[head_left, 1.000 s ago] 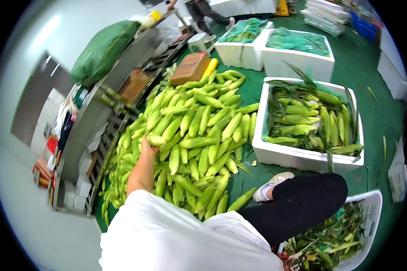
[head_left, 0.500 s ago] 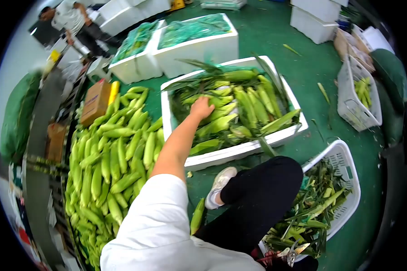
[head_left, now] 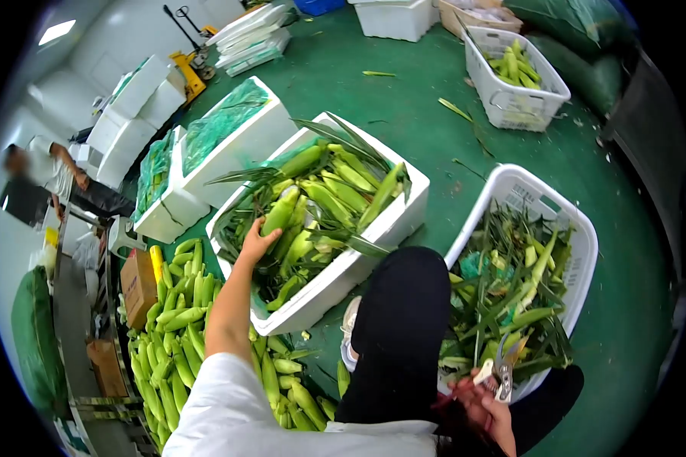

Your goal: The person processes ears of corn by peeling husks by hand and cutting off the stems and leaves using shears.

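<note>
My left hand [head_left: 259,242] is wrapped round the lower end of a green corn ear [head_left: 281,211] at the left side of an open white foam box [head_left: 343,276]. More husked ears and long leaves lie in that box. At the lower right, my right hand [head_left: 482,404] holds pruning shears [head_left: 500,372] with pale handles, over the near edge of a white basket [head_left: 586,286]. Cut leaves and husk pieces [head_left: 522,282] fill the basket.
A large pile of corn [head_left: 179,358] lies at the left. Two foam boxes with green netting [head_left: 225,126] stand behind. Another white basket [head_left: 522,114] holds corn at the upper right. A person [head_left: 61,175] is at the far left beside a metal rack.
The view has turned to the right. My left hand now grips a corn ear in the box. My right hand has come into view with the shears.
</note>
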Demonstrator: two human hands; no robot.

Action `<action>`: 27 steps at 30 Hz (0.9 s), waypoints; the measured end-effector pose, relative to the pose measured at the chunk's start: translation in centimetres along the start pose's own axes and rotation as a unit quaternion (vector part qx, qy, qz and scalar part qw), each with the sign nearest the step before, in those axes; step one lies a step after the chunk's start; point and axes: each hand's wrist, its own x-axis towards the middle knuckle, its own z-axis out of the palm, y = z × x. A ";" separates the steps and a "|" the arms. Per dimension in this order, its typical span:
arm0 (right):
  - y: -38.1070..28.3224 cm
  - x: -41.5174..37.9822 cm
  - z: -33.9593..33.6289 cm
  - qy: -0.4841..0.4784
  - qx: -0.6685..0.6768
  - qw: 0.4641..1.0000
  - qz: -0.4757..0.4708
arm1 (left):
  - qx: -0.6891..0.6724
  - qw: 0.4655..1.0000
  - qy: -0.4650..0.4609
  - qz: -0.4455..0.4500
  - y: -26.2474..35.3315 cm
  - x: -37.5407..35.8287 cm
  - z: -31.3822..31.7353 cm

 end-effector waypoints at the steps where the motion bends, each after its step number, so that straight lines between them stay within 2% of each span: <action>1: -0.8 0.2 1.0 0.005 -0.036 0.999 -0.036 | -0.054 0.998 -0.028 0.024 4.9 -2.2 -0.2; 2: -0.6 0.5 0.3 0.008 -0.060 0.995 -0.074 | -0.069 0.994 -0.053 0.063 8.6 -4.3 -0.2; 4: -1.6 0.8 0.8 0.003 -0.105 0.990 -0.090 | -0.097 0.979 -0.111 0.140 15.0 -9.3 0.0; 6: -2.6 1.5 0.6 -0.001 -0.236 0.970 -0.063 | -0.029 0.959 -0.146 0.243 24.0 -14.9 0.3; 9: -3.9 3.2 0.6 0.007 -0.470 0.865 -0.177 | 0.043 0.941 -0.179 0.285 34.7 -22.3 1.8; 10: -4.8 3.4 1.2 0.019 -0.527 0.822 -0.215 | 0.053 0.935 -0.200 0.289 36.5 -23.8 2.6; 11: -5.6 3.3 1.4 0.037 -0.549 0.798 -0.244 | 0.049 0.913 -0.222 0.339 37.8 -24.8 3.6; 12: -6.3 3.0 1.5 0.053 -0.571 0.772 -0.273 | 0.058 0.897 -0.263 0.350 39.1 -25.8 4.2; 14: -7.1 2.3 0.6 0.090 -0.569 0.753 -0.319 | 0.004 0.873 -0.359 0.329 39.5 -26.4 6.6; 15: -7.2 2.0 -0.3 0.095 -0.566 0.756 -0.316 | -0.017 0.855 -0.436 0.280 40.2 -26.7 7.4; 17: -6.6 1.6 -2.7 0.106 -0.569 0.750 -0.322 | -0.045 0.809 -0.532 0.247 39.2 -26.2 10.2; 18: -6.3 1.5 -3.8 0.107 -0.571 0.751 -0.314 | -0.058 0.783 -0.576 0.227 38.8 -26.1 11.3; 20: -4.4 1.6 -6.0 0.112 -0.528 0.791 -0.289 | -0.049 0.754 -0.647 0.101 39.9 -26.4 12.5; 21: -3.9 1.3 -6.9 0.111 -0.500 0.831 -0.218 | -0.043 0.745 -0.664 0.048 40.3 -26.6 13.1; 22: -2.4 1.4 -8.3 0.104 -0.431 0.874 -0.200 | -0.036 0.733 -0.679 -0.007 40.5 -27.0 13.6; 23: -1.0 1.5 -9.8 0.097 -0.406 0.893 -0.169 | -0.031 0.730 -0.683 -0.016 40.3 -27.2 14.5; 24: 0.4 1.4 -11.1 0.087 -0.381 0.910 -0.138 | 0.004 0.702 -0.710 -0.052 40.0 -26.6 15.1; 25: -0.9 -0.1 -10.5 0.095 -0.235 0.967 -0.016 | 0.003 0.694 -0.716 -0.073 40.4 -26.4 15.2; 27: -1.7 -2.2 -11.7 0.109 -0.119 0.987 0.008 | -0.011 0.676 -0.730 -0.100 40.6 -25.4 15.1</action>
